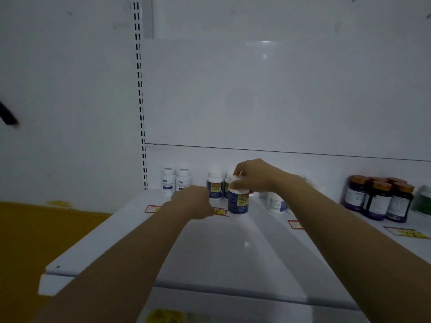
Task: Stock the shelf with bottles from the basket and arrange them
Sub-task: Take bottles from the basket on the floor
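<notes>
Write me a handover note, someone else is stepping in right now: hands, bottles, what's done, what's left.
Right hand: gripping the cap of a blue-label bottle, near the shelf front.
Left hand: closed, beside it, holding nothing visible.
Done: two matching bottles behind, two white bottles far left, dark jars to the right.
Left: set this bottle in line; basket not in view.

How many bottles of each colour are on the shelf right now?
White bottles with pale labels: 2
White-capped bottles with blue-and-yellow labels: 3
White bottle behind the right arm: 1
Dark bottles with orange caps: 4, as far as can be seen
Total: 10
</notes>
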Tool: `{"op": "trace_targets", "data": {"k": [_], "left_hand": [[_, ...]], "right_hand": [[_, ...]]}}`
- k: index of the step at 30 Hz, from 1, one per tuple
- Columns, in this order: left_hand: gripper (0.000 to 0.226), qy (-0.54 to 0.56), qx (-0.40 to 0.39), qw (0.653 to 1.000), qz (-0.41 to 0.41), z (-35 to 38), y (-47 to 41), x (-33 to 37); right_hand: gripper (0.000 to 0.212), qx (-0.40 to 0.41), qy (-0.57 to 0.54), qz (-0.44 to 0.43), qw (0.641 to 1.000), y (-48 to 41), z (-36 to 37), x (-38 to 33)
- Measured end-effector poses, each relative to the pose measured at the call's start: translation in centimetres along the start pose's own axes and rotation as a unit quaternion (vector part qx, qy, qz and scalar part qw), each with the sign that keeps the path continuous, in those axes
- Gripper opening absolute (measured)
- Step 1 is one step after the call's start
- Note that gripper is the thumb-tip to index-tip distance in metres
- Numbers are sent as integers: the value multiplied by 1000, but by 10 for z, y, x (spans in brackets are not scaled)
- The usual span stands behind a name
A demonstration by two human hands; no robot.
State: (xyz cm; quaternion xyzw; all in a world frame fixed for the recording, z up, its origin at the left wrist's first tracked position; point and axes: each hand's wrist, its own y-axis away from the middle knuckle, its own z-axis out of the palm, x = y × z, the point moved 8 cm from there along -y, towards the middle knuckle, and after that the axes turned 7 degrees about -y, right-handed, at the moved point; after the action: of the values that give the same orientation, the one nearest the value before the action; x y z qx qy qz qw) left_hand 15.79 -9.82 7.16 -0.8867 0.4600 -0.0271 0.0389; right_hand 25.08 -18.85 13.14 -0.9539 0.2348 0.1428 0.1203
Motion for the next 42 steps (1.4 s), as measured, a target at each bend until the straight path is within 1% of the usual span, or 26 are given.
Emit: {"op": "trace_targets", "data": {"k": [4,8,11,13,17,22,26,30,32,35,38,42], "left_hand": [[35,-5,4,1000,-23,-1,10,-14],[33,-10,12,998,-57,-7,21,-50],[34,-5,19,996,-88,-15,35,-90],[31,-10,26,993,-114,-22,49,-123],[27,-10,36,984,-173,-31,92,-200],[15,-15,40,969,-242,-38,155,-300],[14,-10,25,953,-301,-26,201,-381],[14,10,16,939,-343,-3,232,-443],[15,19,7,934,-357,14,240,-473],[25,26,-3,923,-383,38,243,-521],[14,45,-18,914,-402,65,237,-568],[15,40,-29,907,-419,96,217,-630]], "right_hand": [[42,-9,15,-30,999,-10,5,-20],[42,-9,22,-72,997,-25,8,-61],[42,-6,16,-114,993,-33,12,-109],[43,-4,11,-146,989,-38,19,-148],[41,-20,-28,-198,980,-46,46,-232],[38,-54,-68,-247,965,-52,94,-340],[39,-83,-84,-281,952,-56,139,-418],[46,-112,-92,-298,944,-64,184,-475],[43,-130,-89,-308,938,-74,210,-502],[42,-150,-81,-321,932,-95,249,-540],[43,-169,-61,-331,926,-123,291,-570],[45,-204,-24,-330,921,-174,350,-597]]}}
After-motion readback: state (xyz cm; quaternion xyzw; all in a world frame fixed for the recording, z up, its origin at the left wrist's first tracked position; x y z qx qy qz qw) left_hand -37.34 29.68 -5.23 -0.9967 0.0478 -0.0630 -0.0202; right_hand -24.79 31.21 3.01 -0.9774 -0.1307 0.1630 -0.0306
